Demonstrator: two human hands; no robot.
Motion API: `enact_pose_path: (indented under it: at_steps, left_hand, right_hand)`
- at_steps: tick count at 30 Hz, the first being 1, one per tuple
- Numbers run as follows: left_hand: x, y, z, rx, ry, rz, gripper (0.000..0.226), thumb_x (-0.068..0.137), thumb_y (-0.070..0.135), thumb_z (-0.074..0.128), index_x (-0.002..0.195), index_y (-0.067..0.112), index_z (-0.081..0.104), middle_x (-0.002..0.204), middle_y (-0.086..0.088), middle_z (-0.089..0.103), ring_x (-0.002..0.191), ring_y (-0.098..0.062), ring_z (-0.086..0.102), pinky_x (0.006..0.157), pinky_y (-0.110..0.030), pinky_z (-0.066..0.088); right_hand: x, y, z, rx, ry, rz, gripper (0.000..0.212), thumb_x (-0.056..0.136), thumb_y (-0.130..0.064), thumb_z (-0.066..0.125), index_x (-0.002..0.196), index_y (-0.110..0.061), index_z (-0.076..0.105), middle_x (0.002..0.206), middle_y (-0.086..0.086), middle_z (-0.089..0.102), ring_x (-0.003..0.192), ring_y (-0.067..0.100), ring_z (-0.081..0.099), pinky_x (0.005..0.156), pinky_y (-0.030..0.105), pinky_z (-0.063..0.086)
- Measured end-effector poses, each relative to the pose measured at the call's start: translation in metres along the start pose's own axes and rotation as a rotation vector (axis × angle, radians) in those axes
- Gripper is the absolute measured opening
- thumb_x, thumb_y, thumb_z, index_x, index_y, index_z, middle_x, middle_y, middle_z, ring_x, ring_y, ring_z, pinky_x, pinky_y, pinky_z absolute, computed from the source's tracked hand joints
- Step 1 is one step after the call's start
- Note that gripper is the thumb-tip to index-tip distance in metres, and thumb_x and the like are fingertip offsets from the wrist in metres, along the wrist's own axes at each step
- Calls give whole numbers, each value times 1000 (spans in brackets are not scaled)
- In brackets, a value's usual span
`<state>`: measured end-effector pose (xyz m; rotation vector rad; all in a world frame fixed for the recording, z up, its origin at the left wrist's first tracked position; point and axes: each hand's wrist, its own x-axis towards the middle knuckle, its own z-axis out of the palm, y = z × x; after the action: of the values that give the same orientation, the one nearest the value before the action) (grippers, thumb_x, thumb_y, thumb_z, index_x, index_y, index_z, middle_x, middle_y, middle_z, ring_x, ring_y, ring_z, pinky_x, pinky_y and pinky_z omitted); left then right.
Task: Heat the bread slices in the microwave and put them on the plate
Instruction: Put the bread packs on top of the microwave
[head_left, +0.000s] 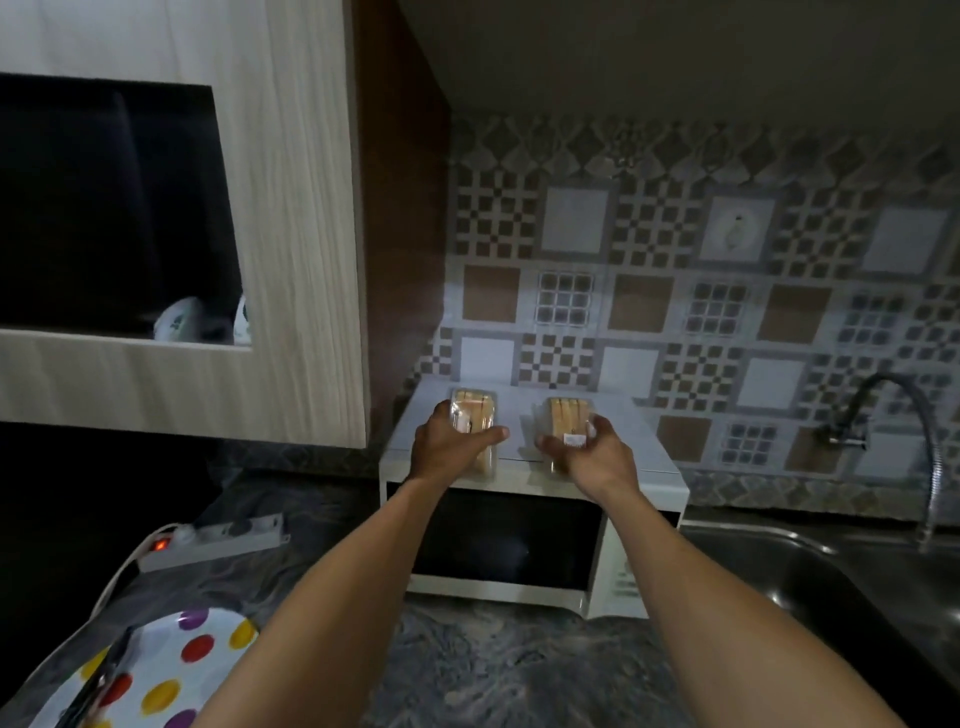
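Two clear packs of bread slices lie on top of the white microwave (660, 486), whose dark door is closed. My left hand (447, 447) grips the left bread pack (470, 410), thumb on its right side. My right hand (597, 454) grips the right bread pack (566, 415), which carries a small label. A white plate with coloured dots (171, 670) sits at the bottom left on the dark counter, with dark tongs (98, 680) lying across it.
A white power strip (218, 540) with a lit red switch lies left of the microwave. A steel sink (841, 571) with a curved tap (930, 467) is at the right. A wood-look cabinet (291, 260) hangs overhead at the left. Patterned tiles cover the back wall.
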<state>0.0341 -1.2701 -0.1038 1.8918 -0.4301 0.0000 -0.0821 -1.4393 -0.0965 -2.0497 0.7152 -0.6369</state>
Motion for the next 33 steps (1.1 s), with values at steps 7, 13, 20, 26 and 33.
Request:
enact_pose_path:
  at_steps: [7, 13, 20, 26, 33]
  left_hand:
    - [61, -13, 24, 61, -96, -28, 68, 58, 54, 88, 113, 24, 63, 105, 5, 71, 88, -12, 64, 65, -19, 45]
    - [95, -24, 41, 74, -166, -90, 74, 58, 69, 78, 116, 26, 61, 110, 4, 67, 92, -14, 63, 71, -23, 49]
    - [119, -34, 47, 148, -305, -144, 72, 71, 72, 60, 130, 33, 51, 131, -1, 53, 112, -24, 55, 90, -36, 46]
    - [129, -47, 45, -38, -328, -118, 65, 62, 68, 70, 118, 36, 65, 110, 9, 72, 99, -16, 68, 95, -42, 54]
    - [122, -44, 40, -139, -337, -105, 48, 74, 54, 77, 116, 34, 65, 107, 8, 73, 96, -13, 70, 94, -42, 55]
  right_hand:
    - [46, 0, 28, -46, -34, 48, 83, 77, -54, 79, 145, -20, 44, 134, 9, 63, 120, 29, 60, 99, 35, 46]
    - [70, 12, 48, -82, -39, 72, 89, 70, -72, 72, 141, -24, 46, 127, 8, 67, 116, 31, 61, 102, 45, 48]
    - [85, 20, 58, -150, -10, 0, 59, 92, -64, 54, 140, -29, 46, 127, 5, 65, 118, 29, 58, 105, 43, 37]
    - [90, 24, 59, -112, -13, -6, 50, 98, -54, 52, 143, -32, 45, 129, 3, 65, 124, 28, 55, 109, 45, 29]
    - [92, 27, 60, -102, -31, 1, 52, 95, -60, 50, 140, -34, 45, 126, 3, 66, 120, 29, 58, 110, 50, 34]
